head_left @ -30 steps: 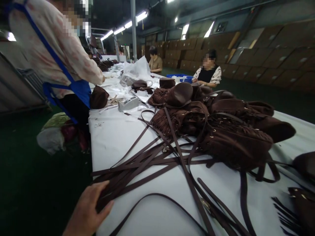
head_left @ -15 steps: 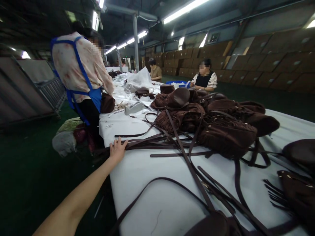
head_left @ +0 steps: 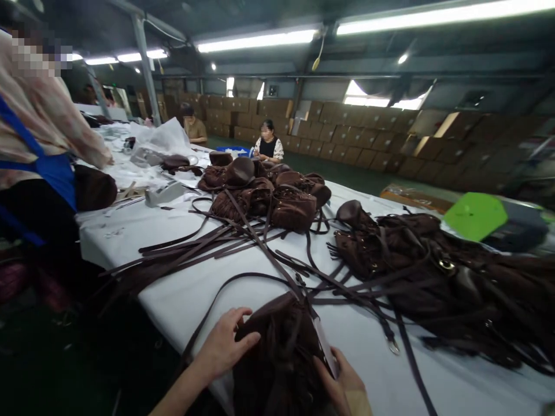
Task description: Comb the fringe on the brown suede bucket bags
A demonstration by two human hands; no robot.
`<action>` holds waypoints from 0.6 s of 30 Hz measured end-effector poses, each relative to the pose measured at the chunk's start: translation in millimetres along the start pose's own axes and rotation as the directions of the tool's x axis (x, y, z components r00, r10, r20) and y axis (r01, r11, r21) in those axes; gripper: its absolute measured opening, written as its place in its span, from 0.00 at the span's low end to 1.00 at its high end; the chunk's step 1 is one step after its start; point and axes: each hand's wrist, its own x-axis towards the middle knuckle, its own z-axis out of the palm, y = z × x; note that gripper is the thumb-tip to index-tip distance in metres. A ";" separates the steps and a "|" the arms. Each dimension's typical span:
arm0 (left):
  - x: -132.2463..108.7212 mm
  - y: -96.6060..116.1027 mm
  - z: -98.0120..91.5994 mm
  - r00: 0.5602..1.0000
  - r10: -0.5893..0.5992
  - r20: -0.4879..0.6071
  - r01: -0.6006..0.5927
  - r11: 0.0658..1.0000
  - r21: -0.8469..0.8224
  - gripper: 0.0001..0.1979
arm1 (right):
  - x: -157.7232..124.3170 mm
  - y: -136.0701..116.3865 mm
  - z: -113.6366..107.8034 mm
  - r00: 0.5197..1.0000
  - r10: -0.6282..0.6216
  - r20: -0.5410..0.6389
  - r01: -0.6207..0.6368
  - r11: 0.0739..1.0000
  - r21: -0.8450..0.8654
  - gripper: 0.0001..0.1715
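Both hands on a dark brown suede bag (head_left: 281, 352) at the near table (head_left: 208, 294) edge. Left hand (head_left: 225, 346) lies flat, fingers spread on the bag's left flank, clasping nothing. Right hand (head_left: 344, 381) pinches the white tag (head_left: 326, 346) against the bag's right side. Judgement: brace with the left, keep the strap (head_left: 225, 289) clear of the loose straps (head_left: 191, 248) heap so nothing snags. Bag's long axis runs away from the person, strap end pointing up-table toward the fringed bags (head_left: 264, 193)
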 end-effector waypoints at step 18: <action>-60.2 54.9 33.9 0.904 0.115 -0.412 -0.121 0.993 0.013 0.18 | -88.7 12.7 -44.9 0.990 -0.043 -0.134 0.076 0.964 0.254 0.29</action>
